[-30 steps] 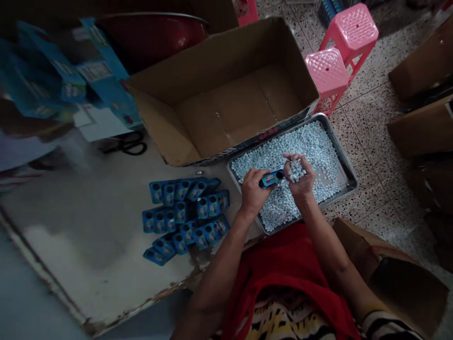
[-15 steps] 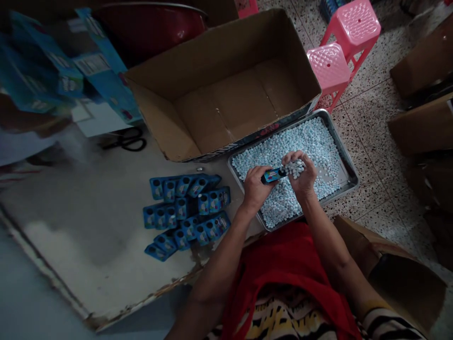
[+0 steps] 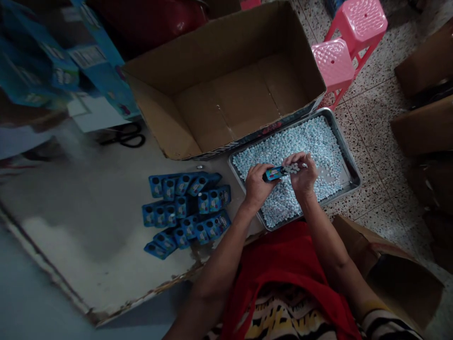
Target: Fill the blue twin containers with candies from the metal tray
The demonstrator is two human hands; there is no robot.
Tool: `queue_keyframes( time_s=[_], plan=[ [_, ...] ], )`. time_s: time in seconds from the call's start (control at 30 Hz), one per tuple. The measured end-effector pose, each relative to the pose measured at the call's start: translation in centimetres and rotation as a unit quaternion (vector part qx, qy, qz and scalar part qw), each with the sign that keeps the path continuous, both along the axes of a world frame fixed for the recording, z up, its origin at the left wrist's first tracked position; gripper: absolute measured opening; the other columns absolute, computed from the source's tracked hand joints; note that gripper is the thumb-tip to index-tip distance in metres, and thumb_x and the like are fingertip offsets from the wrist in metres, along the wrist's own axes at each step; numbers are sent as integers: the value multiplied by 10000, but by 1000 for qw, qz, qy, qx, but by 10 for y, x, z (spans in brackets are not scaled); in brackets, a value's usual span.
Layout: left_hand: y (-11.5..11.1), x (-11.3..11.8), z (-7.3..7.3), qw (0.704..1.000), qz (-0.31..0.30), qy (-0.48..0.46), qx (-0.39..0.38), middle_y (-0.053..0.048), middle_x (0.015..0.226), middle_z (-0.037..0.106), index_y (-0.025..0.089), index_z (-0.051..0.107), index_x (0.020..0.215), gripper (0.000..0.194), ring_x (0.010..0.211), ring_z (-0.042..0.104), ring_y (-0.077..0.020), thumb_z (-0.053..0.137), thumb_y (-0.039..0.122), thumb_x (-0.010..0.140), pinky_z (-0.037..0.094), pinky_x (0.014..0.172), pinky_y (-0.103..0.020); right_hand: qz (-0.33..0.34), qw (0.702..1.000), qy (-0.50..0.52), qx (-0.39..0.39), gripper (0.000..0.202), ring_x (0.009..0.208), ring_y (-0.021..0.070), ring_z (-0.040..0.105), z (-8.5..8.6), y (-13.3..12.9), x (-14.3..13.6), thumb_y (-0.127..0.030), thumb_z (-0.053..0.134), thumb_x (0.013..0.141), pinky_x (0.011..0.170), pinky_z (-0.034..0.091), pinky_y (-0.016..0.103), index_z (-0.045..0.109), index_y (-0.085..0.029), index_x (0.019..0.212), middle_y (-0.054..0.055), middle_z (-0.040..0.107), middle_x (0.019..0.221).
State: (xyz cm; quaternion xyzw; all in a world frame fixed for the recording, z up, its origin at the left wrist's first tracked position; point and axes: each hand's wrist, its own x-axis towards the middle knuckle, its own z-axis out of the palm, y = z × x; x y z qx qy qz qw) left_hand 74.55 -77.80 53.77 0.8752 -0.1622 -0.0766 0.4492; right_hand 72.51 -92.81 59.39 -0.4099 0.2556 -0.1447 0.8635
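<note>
My left hand (image 3: 257,185) is closed around a small blue printed packet (image 3: 274,173), its far end turned toward my right hand. My right hand (image 3: 305,178) is cupped with the palm up and holds a small heap of white pellets (image 3: 292,168) against the packet's end. Both hands are above a metal tray (image 3: 355,182) filled with small white and pale-blue pellets (image 3: 283,208). Left of the tray, several similar blue packets (image 3: 187,226) with dark round holes stand in rows on the table. One packet has a white pellet on it.
Behind the tray lies an open cardboard box (image 3: 226,94). Black scissors (image 3: 130,136) rest on the table (image 3: 106,255) near blue cartons (image 3: 99,71) at the left. Pink stools (image 3: 334,63) stand on the speckled floor to the right, and another cardboard box (image 3: 385,264) is beside my right arm.
The heap in my right palm has become smaller, with more of the palm showing. Both hands stay together over the tray, and the view has shifted slightly.
</note>
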Motion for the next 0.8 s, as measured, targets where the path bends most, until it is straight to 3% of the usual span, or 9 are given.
queue_keyframes(
  time_s=[0.17, 0.3, 0.43, 0.5, 0.63, 0.73, 0.8],
  plan=[
    [-4, 5, -4, 1000, 2, 9, -4, -49, 1055, 790, 241, 767, 1063, 373, 1017, 708, -290, 949, 185, 742, 519, 913, -398, 30, 997, 23, -65, 435, 818, 248, 693, 4, 10, -2, -628, 574, 920, 873, 605, 438, 618, -292, 646, 30, 539, 622],
    [-1, 12, -8, 1000, -17, 13, -19, -43, 1051, 792, 252, 773, 1063, 341, 1010, 709, -277, 933, 201, 766, 519, 913, -390, 63, 987, -13, -145, 425, 916, 274, 721, 8, 13, -7, -546, 496, 955, 1068, 554, 495, 657, -305, 645, 40, 573, 606],
    [18, 18, -14, 998, -13, 31, -52, -39, 1066, 797, 261, 765, 1051, 419, 1053, 731, -281, 966, 163, 697, 547, 949, -398, 99, 956, -9, -276, 483, 1173, 279, 692, -8, -18, 8, -634, 469, 1004, 1195, 471, 511, 747, -304, 788, 65, 767, 1011],
    [32, 18, -18, 997, -10, 37, -67, -38, 1057, 796, 259, 764, 1033, 435, 1050, 739, -279, 970, 137, 669, 553, 965, -400, 116, 906, 33, -406, 419, 1234, 287, 646, -30, -41, 30, -645, 581, 984, 1235, 418, 515, 782, -305, 845, 66, 759, 1156],
    [55, 14, -27, 994, 7, 52, -91, -37, 1057, 789, 247, 767, 1036, 404, 1040, 741, -266, 940, 130, 690, 554, 967, -381, 217, 747, 89, -622, 369, 1335, 357, 540, -81, -64, 75, -602, 694, 959, 1251, 363, 560, 818, -265, 1040, 137, 702, 1341],
    [66, 9, -33, 994, 48, 54, -84, -46, 1061, 784, 240, 771, 1059, 388, 1049, 736, -268, 943, 180, 716, 554, 960, -375, 284, 649, 103, -698, 533, 1443, 415, 446, -106, -54, 82, -624, 701, 959, 1251, 336, 609, 752, -234, 1318, 177, 594, 1533],
    [71, 7, -36, 993, 75, 58, -71, -47, 1065, 781, 241, 770, 1070, 419, 1057, 732, -273, 961, 196, 699, 556, 955, -375, 302, 620, 120, -714, 554, 1422, 431, 470, -112, -45, 73, -606, 713, 952, 1225, 358, 629, 727, -217, 1346, 196, 604, 1499]
  ],
)
